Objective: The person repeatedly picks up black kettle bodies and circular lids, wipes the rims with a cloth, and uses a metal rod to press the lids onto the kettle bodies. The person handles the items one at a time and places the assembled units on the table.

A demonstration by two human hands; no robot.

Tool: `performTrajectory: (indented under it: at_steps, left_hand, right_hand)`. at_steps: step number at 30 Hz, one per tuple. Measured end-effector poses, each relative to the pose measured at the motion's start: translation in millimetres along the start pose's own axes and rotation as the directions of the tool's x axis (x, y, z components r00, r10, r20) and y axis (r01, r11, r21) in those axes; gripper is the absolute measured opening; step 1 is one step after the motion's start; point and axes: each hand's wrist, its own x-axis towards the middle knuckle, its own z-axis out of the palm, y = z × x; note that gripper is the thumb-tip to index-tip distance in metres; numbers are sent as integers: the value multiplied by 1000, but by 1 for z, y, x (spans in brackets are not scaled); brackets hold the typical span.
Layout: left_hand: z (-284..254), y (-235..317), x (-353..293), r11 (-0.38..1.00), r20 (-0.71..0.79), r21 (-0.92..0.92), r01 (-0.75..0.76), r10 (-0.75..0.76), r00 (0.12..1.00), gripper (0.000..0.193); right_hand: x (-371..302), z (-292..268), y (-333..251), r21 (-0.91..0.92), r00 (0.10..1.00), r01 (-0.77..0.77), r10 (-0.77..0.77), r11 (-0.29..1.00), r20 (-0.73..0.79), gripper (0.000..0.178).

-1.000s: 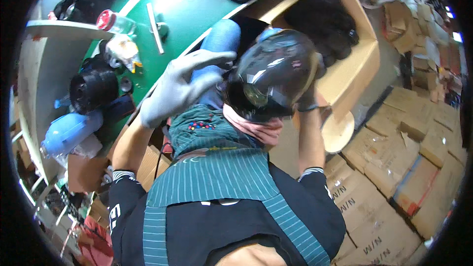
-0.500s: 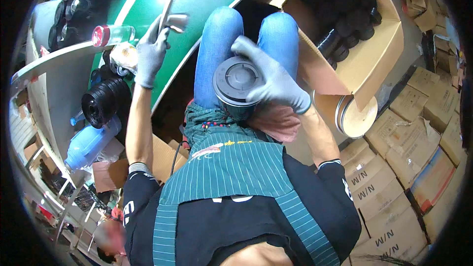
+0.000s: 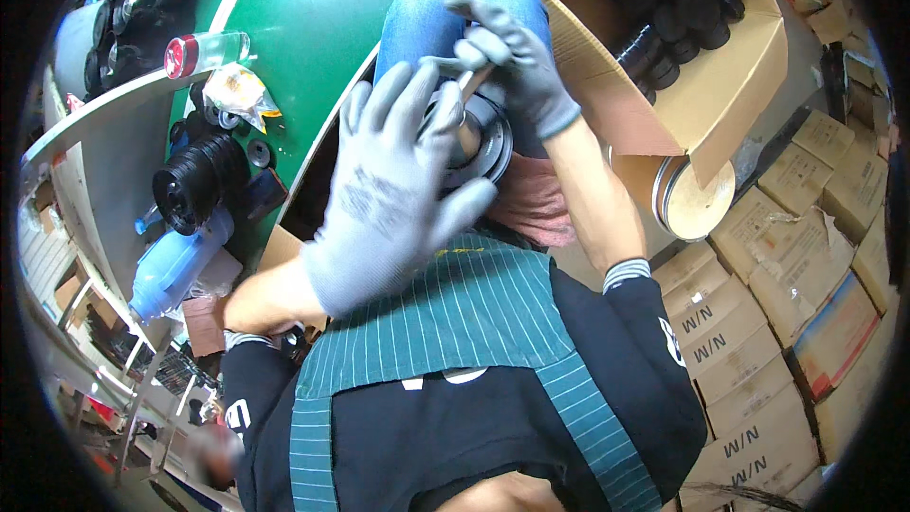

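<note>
On my lap, between my thighs, lies a round black flanged part (image 3: pixel 495 154), largely covered by my gloved hands. My left hand (image 3: pixel 379 199), in a grey glove, reaches over it with fingers spread and palm down. The right hand (image 3: pixel 521 66), gloved too, has its fingers curled round the shaft of a slim metal tool (image 3: pixel 474 82) above the part. This tool's shiny end is partly hidden behind the left fingers, so I cannot tell its exact kind.
An open cardboard box (image 3: pixel 730 104) with several black round parts stands at the right. On the green table (image 3: pixel 313 19) lie a red-lidded clear jar (image 3: pixel 204 54), a crumpled wrapper (image 3: pixel 239 95) and a black spool (image 3: pixel 199 180). Stacked cartons (image 3: pixel 749 389) fill the far right.
My left hand has come from the table to above the lap. The tool has passed from my left hand to my right. The view has shifted, and the discs on the table are out of sight.
</note>
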Motion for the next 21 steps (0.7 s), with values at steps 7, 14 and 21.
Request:
performTrajectory:
  at_steps: [7, 14, 21]
  left_hand:
    - [27, 44, -7, 995, -84, -103, -1, -8, 996, 96]
    - [52, 64, 1, 996, -74, -88, -12, 6, 997, 89]
    - [38, 9, -30, 985, -317, -129, 111, -147, 937, 54]
  right_hand:
    - [48, 6, 32, -116, 933, -355, 359, 928, 20, 53]
    - [57, -15, 48, -198, 891, -366, 404, 909, 206, 53]
    - [1, 2, 16, -284, 986, -149, 122, 947, -111, 46]
